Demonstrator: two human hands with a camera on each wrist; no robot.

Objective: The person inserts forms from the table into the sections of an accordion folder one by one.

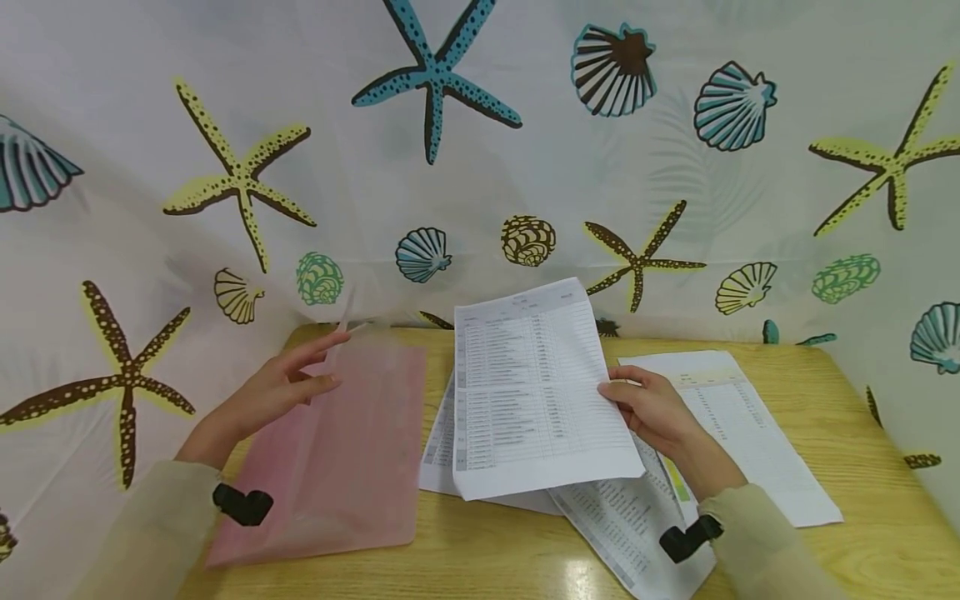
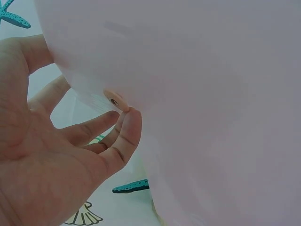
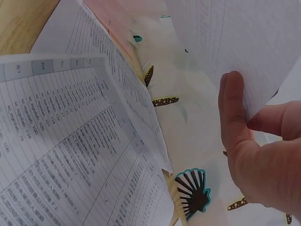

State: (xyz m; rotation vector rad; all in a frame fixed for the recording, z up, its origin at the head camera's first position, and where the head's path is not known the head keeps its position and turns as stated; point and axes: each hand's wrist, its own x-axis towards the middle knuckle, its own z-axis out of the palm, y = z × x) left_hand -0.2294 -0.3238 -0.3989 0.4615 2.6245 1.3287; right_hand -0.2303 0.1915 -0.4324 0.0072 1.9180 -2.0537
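Pinching pink folder [image 1: 375,433] with left hand [image 1: 281,387], scene left; gripping printed sheet [image 1: 532,396] at right edge with right hand [image 1: 652,408] (over other papers [image 1: 618,525]).

Head view forward-down, wrist views close on hands [image 2: 61,146] [image 3: 263,162]

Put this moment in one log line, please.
left grip: holds pink folder | right grip: holds printed sheet | table: more sheets
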